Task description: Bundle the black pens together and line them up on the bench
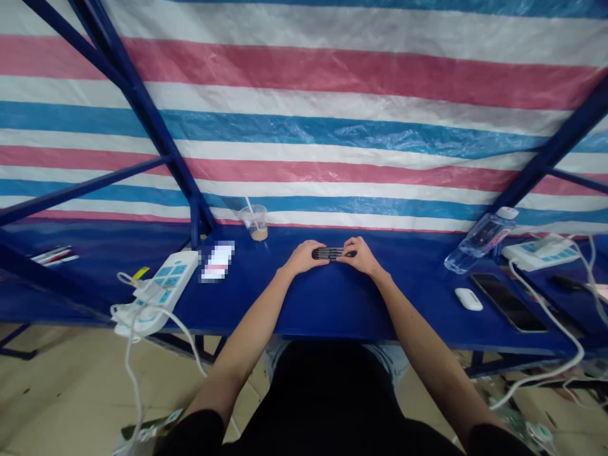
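Observation:
In the head view, several slim pens (331,253) with dark ends lie side by side on the blue table (332,310). My left hand (304,257) is closed around their left end. At the right end, the thumb and fingers of my right hand (360,256) pinch the same row. Both hands rest low over the tabletop, and parts of the pens are hidden behind the fingers.
A plastic cup (258,225) with a straw stands back left, near a pixelated patch (218,261). Corded white power strips (171,278) (541,253) sit on both sides. To the right are a tilted water bottle (479,242), a white earbud case (468,299) and a phone (509,304). Blue frame bars (142,107) rise behind.

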The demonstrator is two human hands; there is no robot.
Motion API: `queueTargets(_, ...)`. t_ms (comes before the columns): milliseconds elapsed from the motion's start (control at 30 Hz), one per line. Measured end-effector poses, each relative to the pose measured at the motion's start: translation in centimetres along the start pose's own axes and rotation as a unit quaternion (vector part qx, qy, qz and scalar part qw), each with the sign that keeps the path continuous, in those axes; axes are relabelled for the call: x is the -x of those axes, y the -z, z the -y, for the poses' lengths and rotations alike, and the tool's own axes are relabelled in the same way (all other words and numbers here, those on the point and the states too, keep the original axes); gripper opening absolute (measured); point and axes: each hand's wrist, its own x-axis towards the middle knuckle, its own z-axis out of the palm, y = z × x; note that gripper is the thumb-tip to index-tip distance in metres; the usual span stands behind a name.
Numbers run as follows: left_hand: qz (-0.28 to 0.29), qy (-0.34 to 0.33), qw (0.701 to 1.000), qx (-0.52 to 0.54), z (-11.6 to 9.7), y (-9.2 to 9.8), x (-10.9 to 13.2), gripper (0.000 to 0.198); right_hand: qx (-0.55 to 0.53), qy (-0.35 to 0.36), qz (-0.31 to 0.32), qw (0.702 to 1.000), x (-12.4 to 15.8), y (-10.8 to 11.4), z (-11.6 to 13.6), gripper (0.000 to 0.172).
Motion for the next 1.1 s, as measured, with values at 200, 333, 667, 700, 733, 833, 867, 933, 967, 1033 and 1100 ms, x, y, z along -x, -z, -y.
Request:
queueTargets(200, -0.002, 0.001, 1.000, -0.001, -0.2, 0.1, 0.1, 0.056, 0.001, 0.014, 0.037, 0.999, 0.0, -0.1, 0.3, 0.017)
queueTargets(333, 0.004, 0.006, 1.000, 0.004, -0.3, 0.3, 0.1, 0.058, 0.008, 0.012, 0.047, 0.999, 0.0, -0.2, 0.3, 0.015)
queueTargets(667, -0.013, -0.016, 0.999, 0.046, -0.3, 0.5, 0.4, 0.060, 0.014, 0.011, 0.050, 0.999, 0.1, -0.8, 0.5, 0.009)
queueTargets(700, -0.020, -0.022, 0.998, 0.052, -0.2, 0.5, 0.4, 0.057, 0.016, 0.011, 0.046, 0.999, 0.1, -0.7, 0.6, 0.008)
queueTargets(733, -0.029, -0.028, 0.998, 0.057, -0.2, 0.5, 0.4, 0.052, 0.018, 0.011, 0.040, 0.999, 0.0, -0.7, 0.7, 0.008)
queueTargets(833, -0.065, -0.041, 0.995, 0.069, -0.2, 0.6, 0.3, 0.034, 0.028, 0.006, 0.011, 1.000, -0.2, -0.3, 0.8, 0.007)
queueTargets(867, -0.078, -0.042, 0.993, 0.072, -0.3, 0.6, 0.3, 0.030, 0.033, 0.001, -0.003, 0.999, -0.3, -0.2, 0.9, 0.008)
queueTargets(933, -0.101, -0.041, 0.991, 0.077, -0.4, 0.8, 0.2, 0.023, 0.046, -0.008, -0.029, 0.999, -0.4, 0.1, 1.0, 0.011)
queueTargets(967, -0.109, -0.040, 0.990, 0.080, -0.5, 0.8, 0.2, 0.022, 0.052, -0.012, -0.038, 0.998, -0.5, 0.2, 1.1, 0.012)
queueTargets(1033, -0.117, -0.036, 0.989, 0.084, -0.6, 1.0, 0.2, 0.022, 0.062, -0.014, -0.043, 0.997, -0.5, 0.3, 1.3, 0.014)
queueTargets(1100, -0.122, -0.029, 0.988, 0.086, -0.8, 1.1, 0.2, 0.023, 0.071, -0.011, -0.032, 0.997, -0.5, 0.3, 1.5, 0.016)
